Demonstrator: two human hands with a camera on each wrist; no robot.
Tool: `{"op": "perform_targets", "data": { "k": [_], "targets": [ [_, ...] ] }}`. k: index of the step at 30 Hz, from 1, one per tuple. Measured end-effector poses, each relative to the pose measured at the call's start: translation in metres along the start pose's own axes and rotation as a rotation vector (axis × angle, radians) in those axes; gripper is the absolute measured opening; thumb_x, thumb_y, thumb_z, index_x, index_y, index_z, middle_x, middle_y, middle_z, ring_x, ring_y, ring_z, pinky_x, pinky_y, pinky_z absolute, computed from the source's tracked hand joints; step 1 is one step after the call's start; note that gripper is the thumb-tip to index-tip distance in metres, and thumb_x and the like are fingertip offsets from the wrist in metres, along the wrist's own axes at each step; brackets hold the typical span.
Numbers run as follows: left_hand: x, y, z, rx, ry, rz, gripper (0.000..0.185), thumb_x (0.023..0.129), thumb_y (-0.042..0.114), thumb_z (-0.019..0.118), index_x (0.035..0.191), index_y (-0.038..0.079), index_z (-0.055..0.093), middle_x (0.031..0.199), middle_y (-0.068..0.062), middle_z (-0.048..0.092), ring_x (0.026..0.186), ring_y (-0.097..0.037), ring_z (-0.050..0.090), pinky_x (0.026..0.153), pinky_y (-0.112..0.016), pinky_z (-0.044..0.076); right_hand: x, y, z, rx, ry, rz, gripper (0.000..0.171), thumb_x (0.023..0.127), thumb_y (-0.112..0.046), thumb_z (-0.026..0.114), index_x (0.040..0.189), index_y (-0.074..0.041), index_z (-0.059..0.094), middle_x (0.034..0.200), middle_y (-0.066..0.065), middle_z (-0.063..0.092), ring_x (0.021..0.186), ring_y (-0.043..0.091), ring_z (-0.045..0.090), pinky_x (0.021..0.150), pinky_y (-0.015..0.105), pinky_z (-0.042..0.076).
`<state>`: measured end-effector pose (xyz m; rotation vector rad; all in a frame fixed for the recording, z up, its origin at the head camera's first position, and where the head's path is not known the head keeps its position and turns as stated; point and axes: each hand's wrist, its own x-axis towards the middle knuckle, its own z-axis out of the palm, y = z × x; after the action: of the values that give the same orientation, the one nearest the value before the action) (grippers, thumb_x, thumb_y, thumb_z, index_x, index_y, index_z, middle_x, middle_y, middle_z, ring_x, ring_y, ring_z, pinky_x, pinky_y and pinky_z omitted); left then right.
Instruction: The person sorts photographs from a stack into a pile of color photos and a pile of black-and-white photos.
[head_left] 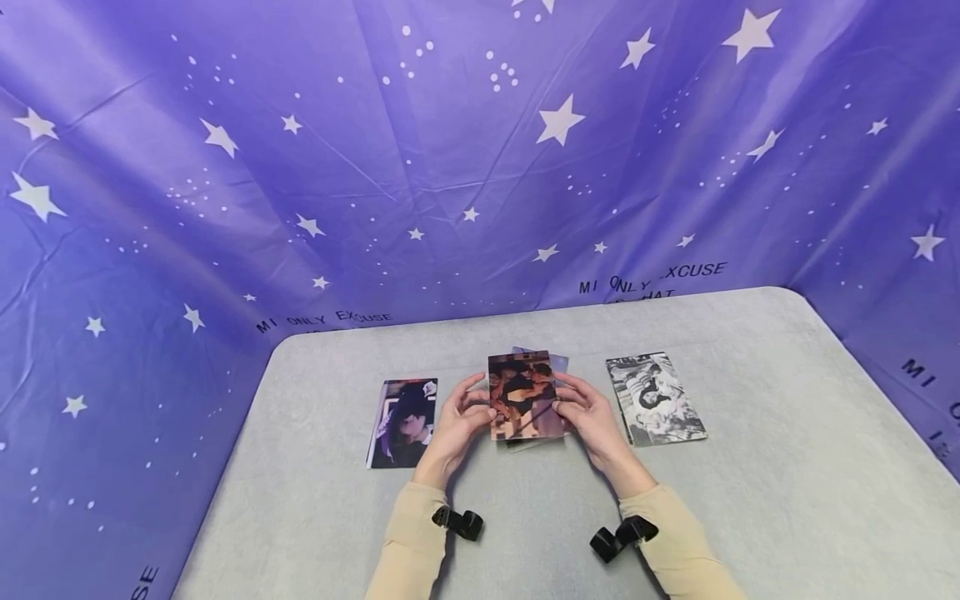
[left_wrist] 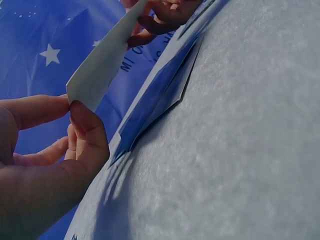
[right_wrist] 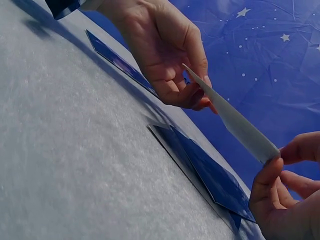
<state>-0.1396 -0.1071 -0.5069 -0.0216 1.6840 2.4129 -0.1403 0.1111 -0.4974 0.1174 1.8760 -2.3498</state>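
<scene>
A glossy photo card (head_left: 525, 393) with a dark, reddish-brown picture is held up off the table between both hands. My left hand (head_left: 462, 425) pinches its left edge between thumb and fingers. On the opposite edge, my right hand (head_left: 596, 417) pinches it the same way. Seen from the left wrist, the card's pale back (left_wrist: 102, 62) faces down toward the table. Below it lie overlapping cards, the upper one bluish (right_wrist: 215, 175), mostly hidden from the head view by the held card.
Left of the hands lies a purple-and-black photo card pile (head_left: 402, 425). A black-and-white picture pile (head_left: 657, 398) lies to the right. The grey table (head_left: 300, 517) ends at a purple star-printed curtain (head_left: 450, 167). Black bands (head_left: 459, 522) sit on both sleeved wrists.
</scene>
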Motion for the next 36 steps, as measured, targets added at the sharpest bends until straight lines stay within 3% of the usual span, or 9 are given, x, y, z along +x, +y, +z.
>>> {"op": "perform_targets", "data": {
  "k": [4,8,16,21,29,36],
  "targets": [
    [-0.004,-0.002,-0.006,-0.034,-0.068,0.050,0.071,0.082,-0.013,0.059,0.146,0.000,0.031,0.102,-0.003,0.049,0.079,-0.006,0.059,0.069,-0.021,0.050,0.000,0.000,0.003,0.008,-0.019,0.024,0.055,0.084,0.011,0.054,0.138,0.005,0.045,0.093,-0.001,0.066,0.064,0.004,0.051,0.054,0.016,0.043],
    [-0.008,-0.003,-0.012,-0.081,-0.142,0.098,0.073,0.084,-0.008,0.063,0.148,0.003,0.030,0.101,-0.001,0.049,0.082,-0.006,0.059,0.071,-0.021,0.050,0.000,0.003,0.006,-0.003,-0.030,0.027,0.056,0.085,0.010,0.053,0.140,0.005,0.045,0.092,-0.001,0.068,0.063,0.004,0.049,0.053,0.016,0.041],
    [-0.012,0.003,-0.020,-0.082,-0.054,-0.009,0.075,0.084,-0.019,0.051,0.151,0.002,0.025,0.101,-0.003,0.047,0.078,-0.007,0.057,0.069,-0.022,0.049,0.002,0.009,0.015,-0.055,-0.060,-0.001,0.055,0.086,0.011,0.052,0.140,0.004,0.045,0.099,0.011,0.067,0.068,0.006,0.054,0.054,0.018,0.045],
    [-0.016,0.005,-0.028,-0.097,-0.044,-0.007,0.072,0.086,-0.018,0.051,0.151,0.002,0.026,0.102,-0.006,0.050,0.080,-0.009,0.057,0.070,-0.023,0.050,0.002,0.011,0.023,-0.078,-0.093,-0.027,0.055,0.086,0.012,0.052,0.139,0.006,0.045,0.103,0.021,0.066,0.072,0.007,0.057,0.055,0.020,0.047],
    [-0.024,0.008,-0.042,-0.092,-0.008,-0.003,0.070,0.088,-0.017,0.047,0.151,0.006,0.030,0.105,-0.005,0.054,0.083,-0.011,0.059,0.071,-0.024,0.051,0.001,0.015,0.035,-0.102,-0.195,-0.039,0.062,0.083,0.016,0.051,0.143,0.005,0.039,0.088,0.013,0.065,0.063,0.008,0.051,0.057,0.019,0.044],
    [-0.029,0.014,-0.056,-0.034,-0.005,0.005,0.065,0.089,-0.017,0.048,0.149,0.001,0.031,0.108,-0.009,0.054,0.081,-0.010,0.059,0.069,-0.022,0.050,0.000,0.018,0.046,-0.150,-0.230,-0.035,0.064,0.083,0.013,0.053,0.144,0.006,0.036,0.086,0.009,0.063,0.064,0.009,0.053,0.060,0.021,0.046]
  ]
}}
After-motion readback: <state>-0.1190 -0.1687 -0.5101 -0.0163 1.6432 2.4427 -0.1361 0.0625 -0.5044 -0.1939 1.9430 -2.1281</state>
